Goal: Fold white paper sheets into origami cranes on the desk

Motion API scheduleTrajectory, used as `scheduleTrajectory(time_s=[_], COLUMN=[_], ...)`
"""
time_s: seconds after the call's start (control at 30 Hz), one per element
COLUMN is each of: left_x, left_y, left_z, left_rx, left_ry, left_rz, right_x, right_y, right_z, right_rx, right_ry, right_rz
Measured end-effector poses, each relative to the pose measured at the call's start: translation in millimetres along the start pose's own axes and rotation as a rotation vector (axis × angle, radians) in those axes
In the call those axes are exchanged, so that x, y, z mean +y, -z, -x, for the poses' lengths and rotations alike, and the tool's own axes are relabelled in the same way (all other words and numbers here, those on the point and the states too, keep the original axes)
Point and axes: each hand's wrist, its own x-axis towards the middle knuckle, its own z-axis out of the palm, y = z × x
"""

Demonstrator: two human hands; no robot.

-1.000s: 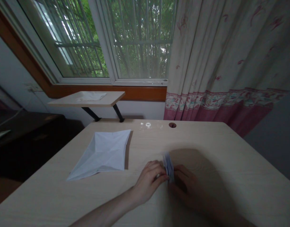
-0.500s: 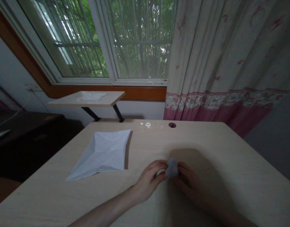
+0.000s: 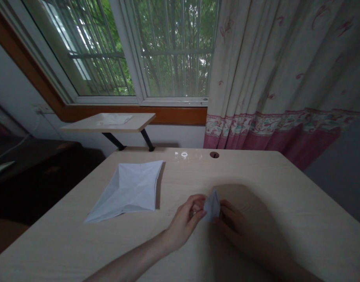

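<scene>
A small folded white paper piece point(image 3: 212, 206) stands just above the light wooden table point(image 3: 270, 172), pinched from both sides. My left hand point(image 3: 185, 223) grips its left edge with thumb and fingers closed. From the right, my right hand point(image 3: 232, 225), in shadow, holds the other edge with curled fingers. A larger creased white paper sheet point(image 3: 128, 190), folded into a pointed shape, lies flat on the table to the left, apart from both hands.
A cable hole point(image 3: 214, 155) sits near the table's far edge. Behind it are a window, a small raised shelf point(image 3: 109, 122) with white paper on it, and a floral curtain point(image 3: 279, 78). A dark cabinet point(image 3: 27, 176) stands left.
The small paper has turned from an upright narrow stack into a wider face with a raised point. Both hands stayed at the same spot, fingers shifting slightly.
</scene>
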Motion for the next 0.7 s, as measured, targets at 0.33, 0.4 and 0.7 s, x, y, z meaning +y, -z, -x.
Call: scheduleTrajectory(time_s=[0.33,0.4,0.7], left_x=[-4.1,-3.0,8.0], left_y=[-1.7,-0.5,1.5], left_z=[3.4,3.0,1.7], left_rx=[0.008,-0.012,-0.113], left_ry=[-0.108,-0.194,-0.179], left_rz=[-0.127,-0.168,-0.195], right_x=[11.1,10.9,5.7], right_y=[-5.6,-5.7,-5.0], right_z=[7.5,7.6,9.1], right_rx=[0.079,0.096,0.069], right_ry=[-0.045,-0.025,0.013], right_rz=[-0.022,-0.044,0.032])
